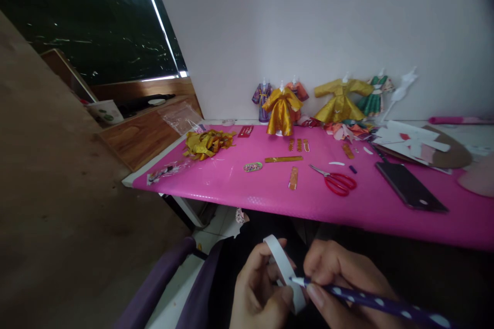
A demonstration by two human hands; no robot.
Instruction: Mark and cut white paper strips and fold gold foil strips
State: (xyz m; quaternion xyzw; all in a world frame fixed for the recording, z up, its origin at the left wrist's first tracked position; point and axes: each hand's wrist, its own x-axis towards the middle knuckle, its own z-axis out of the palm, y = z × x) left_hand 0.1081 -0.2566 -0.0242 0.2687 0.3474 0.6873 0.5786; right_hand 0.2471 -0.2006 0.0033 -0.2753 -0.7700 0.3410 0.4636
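Note:
In the head view, a curved white band point(278, 257) is pinched between the fingers and thumb of my left hand point(260, 288). It stands on edge and bows outward; whether it closes into a full ring I cannot tell. My right hand point(343, 282) grips a dark blue pen point(358, 297) with pale dots. The pen's pale tip lies against or very close to the band's face. Both hands are over my lap, below the table's front edge. Red-handled scissors point(337, 181) lie on the pink tabletop point(231, 185) beyond them.
Dressed doll forms in gold point(283, 113) and yellow-green point(341, 100) stand along the wall. A yellow fabric pile point(208, 143) is at left. A black phone point(409, 185) and white paper pieces point(411, 139) lie at right. A purple chair armrest point(162, 277) is beside me.

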